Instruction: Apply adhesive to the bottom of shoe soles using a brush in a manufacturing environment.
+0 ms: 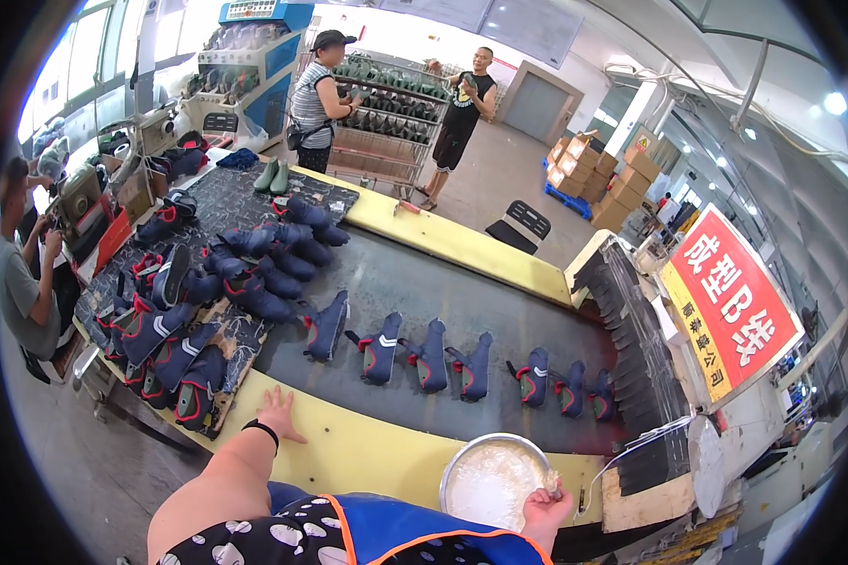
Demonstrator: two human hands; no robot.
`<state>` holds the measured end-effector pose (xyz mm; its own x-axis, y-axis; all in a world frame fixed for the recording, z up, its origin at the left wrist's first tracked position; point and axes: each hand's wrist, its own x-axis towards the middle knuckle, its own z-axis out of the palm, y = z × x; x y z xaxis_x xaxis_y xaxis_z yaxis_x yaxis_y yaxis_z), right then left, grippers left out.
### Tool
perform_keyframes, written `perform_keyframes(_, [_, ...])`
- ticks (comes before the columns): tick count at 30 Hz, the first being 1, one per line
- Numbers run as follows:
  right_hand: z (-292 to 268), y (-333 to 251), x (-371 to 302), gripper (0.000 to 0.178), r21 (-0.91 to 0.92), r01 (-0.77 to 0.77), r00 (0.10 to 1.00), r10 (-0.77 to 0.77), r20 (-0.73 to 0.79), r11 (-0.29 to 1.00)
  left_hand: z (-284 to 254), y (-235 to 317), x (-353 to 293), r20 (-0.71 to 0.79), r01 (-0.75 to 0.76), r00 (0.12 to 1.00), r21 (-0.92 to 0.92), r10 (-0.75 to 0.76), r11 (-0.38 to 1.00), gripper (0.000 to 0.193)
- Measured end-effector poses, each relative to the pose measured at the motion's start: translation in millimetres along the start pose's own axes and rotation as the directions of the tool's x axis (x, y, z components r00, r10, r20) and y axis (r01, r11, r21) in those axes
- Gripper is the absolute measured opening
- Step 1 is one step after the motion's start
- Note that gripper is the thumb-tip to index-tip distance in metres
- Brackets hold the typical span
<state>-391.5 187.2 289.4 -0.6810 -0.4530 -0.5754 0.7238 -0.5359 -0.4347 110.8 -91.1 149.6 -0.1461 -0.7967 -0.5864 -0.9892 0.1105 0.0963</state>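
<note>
My left hand [278, 415] rests with fingers spread on the yellow edge [349, 443] of a conveyor, a dark band round its wrist. My right hand [546, 509] is closed at the right rim of a round metal basin [449, 461]. Something small and pale shows at its fingertips, too small to make out. White stuff [485, 485], powdery or pasty, fills much of the basin. Ahead of my hands, several navy shoe uppers [430, 358] with red and white trim stand in a row on the dark belt [396, 282].
More navy shoes [254, 268] are heaped on a dark-patterned table [99, 282] at left. A black tunnel curtain [631, 330] and a red sign [730, 306] stand at right. Two people stand by a shoe rack [377, 169]; another person [28, 273] sits at far left.
</note>
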Motion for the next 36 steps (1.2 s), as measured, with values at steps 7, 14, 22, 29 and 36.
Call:
perform_keyframes(7, [2.9, 33.9, -16.1, 0.02, -0.119, -0.144, 0.989, 0.139, -0.047, 0.982, 0.6, -7.3, 3.4, 0.031, -0.037, 0.999, -0.017, 0.037, 0.999, 0.147])
perform_keyframes(14, [5.8, 52.8, -17.0, 0.022, -0.149, -0.193, 0.98, 0.183, -0.081, 0.97, 3.5, -10.5, -3.4, 0.019, -0.04, 0.999, -0.011, 0.04, 0.999, 0.144])
perform_keyframes(22, [17.1, 56.8, -25.0, 0.011, -0.127, -0.158, 0.986, 0.15, -0.073, 0.979, -1.8, -5.4, -9.0, 0.003, -0.034, 0.999, 0.005, 0.034, 0.999, 0.145])
perform_keyframes(29, [10.5, 42.9, -18.2, 0.014, -0.122, -0.114, 0.993, 0.11, -0.037, 0.986, 0.5, -3.8, -6.9, -0.001, -0.052, 0.999, 0.043, 0.052, 0.998, 0.15])
perform_keyframes(36, [22.5, 58.8, -17.4, 0.012, -0.132, -0.126, 0.991, 0.118, -0.068, 0.983, -0.6, -0.6, -9.2, -0.012, -0.045, 0.999, 0.067, 0.046, 0.997, 0.148])
